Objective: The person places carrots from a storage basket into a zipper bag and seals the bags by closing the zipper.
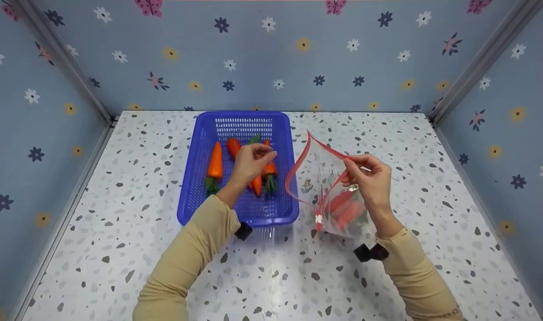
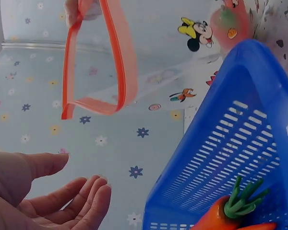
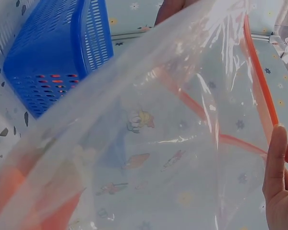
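Upon the speckled table point(image 1: 142, 178), as viewed from the head, a blue basket point(image 1: 275, 219) is set just toward nine o'clock of the middle, with several carrots laid inside; one orange carrot point(image 1: 215, 162) is placed at its nine o'clock, green top pointed toward six, while others are partly covered by the left hand point(image 1: 248, 165), held over the basket with loosely bent fingers. At three o'clock of the basket, a clear bag point(image 1: 316, 178) is held with its red-rimmed mouth agape, the rim pinched between thumb and fingers of the right hand point(image 1: 370, 178); reddish-orange things point(image 1: 348, 213), blurred by the plastic, are enclosed toward its five o'clock. From the left wrist, the left hand is shown at eight o'clock, thumb parted from fingers that are bunched side by side; the bag's mouth is seen at eleven, the basket at four, and a green-topped carrot at five. From the right wrist, the middle is filled by the bag, printed with cartoon figures point(image 3: 141, 120); its rim is gripped by the right hand at four o'clock, the basket is seen at ten, and orange shapes are veiled at eight.
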`<action>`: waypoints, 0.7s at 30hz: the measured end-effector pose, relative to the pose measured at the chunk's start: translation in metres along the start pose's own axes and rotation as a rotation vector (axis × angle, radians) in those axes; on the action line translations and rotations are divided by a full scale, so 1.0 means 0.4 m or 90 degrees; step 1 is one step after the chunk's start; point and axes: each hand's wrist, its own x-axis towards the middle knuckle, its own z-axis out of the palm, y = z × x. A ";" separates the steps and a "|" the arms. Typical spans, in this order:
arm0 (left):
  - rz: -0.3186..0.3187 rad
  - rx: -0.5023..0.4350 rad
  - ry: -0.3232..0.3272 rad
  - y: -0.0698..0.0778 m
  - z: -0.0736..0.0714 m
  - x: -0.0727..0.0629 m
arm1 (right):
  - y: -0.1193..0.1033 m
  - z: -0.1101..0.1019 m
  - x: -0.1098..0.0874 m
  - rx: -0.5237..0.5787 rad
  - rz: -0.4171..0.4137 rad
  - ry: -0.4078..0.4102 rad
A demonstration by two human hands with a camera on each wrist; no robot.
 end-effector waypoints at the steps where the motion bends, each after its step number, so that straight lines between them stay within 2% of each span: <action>1: -0.012 -0.005 0.001 -0.001 -0.003 0.007 | -0.007 0.002 -0.001 0.003 0.009 0.002; 8: -0.105 -0.049 0.021 -0.022 -0.020 0.064 | -0.012 0.000 -0.005 0.005 0.008 -0.006; 14: -0.202 -0.096 0.040 -0.063 -0.029 0.107 | -0.009 -0.005 -0.007 -0.005 0.006 -0.011; 18: -0.268 -0.070 0.065 -0.099 -0.032 0.135 | -0.007 -0.007 -0.008 -0.003 0.001 -0.018; 21: -0.294 -0.030 0.088 -0.126 -0.034 0.157 | -0.008 -0.007 -0.009 -0.004 -0.008 -0.021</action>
